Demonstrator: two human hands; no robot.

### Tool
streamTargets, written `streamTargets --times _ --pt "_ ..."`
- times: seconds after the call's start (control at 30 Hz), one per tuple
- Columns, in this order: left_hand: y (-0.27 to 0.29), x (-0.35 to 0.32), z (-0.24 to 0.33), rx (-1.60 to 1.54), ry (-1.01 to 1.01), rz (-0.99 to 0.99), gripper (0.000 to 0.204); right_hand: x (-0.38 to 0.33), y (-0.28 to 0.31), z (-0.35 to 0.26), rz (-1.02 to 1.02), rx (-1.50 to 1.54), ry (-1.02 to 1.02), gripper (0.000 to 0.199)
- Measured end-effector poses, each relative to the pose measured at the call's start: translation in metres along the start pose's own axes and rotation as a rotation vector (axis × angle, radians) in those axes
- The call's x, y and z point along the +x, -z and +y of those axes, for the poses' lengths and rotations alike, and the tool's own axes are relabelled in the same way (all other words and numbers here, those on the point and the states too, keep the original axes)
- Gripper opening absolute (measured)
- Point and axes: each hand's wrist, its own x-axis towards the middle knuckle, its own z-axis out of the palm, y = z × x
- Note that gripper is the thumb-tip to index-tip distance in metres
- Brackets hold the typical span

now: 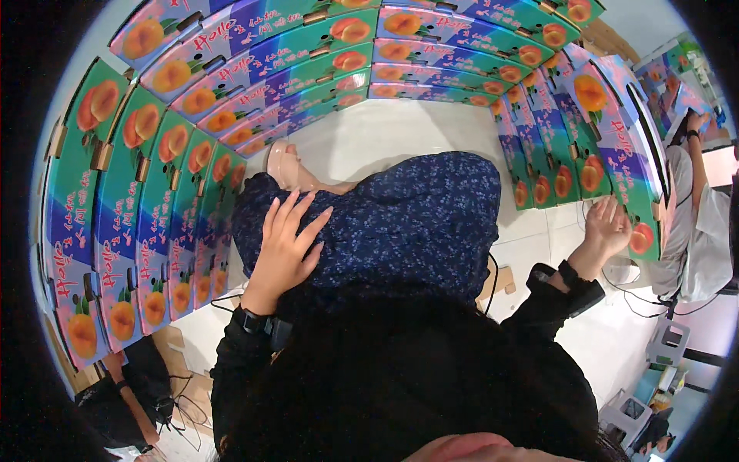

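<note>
Seated on a white floor (400,135), ringed by colourful flat cartons printed with peaches. Left of the left hand (285,246): a fanned row of about seven upright cartons (127,208), green, blue and pink. Ahead of both hands: about seven more stacked in an arc (308,54), exact count hard to tell. Near the right hand (608,227): roughly five cartons on edge (554,146), same print. Left hand flat on a dark blue flowered skirt (416,223), fingers spread wide, holding nothing, black band on the wrist. Right hand stretched out to the side, fingers open, resting against the lower edge of the nearest carton (627,165), not clearly gripping. Another seated person (697,223) beyond that carton.
</note>
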Motion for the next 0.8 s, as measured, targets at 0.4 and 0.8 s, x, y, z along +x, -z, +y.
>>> streamTargets --times 0.4,0.8 --pt "0.001 -0.006 -0.009 -0.016 0.051 -0.018 0.057 0.13 0.134 -0.099 0.1 0.305 0.082 0.08" --pt "0.0 0.004 -0.013 0.007 0.036 0.042 0.051 0.152 0.085 -0.188 -0.479 -0.837 0.154 0.07"
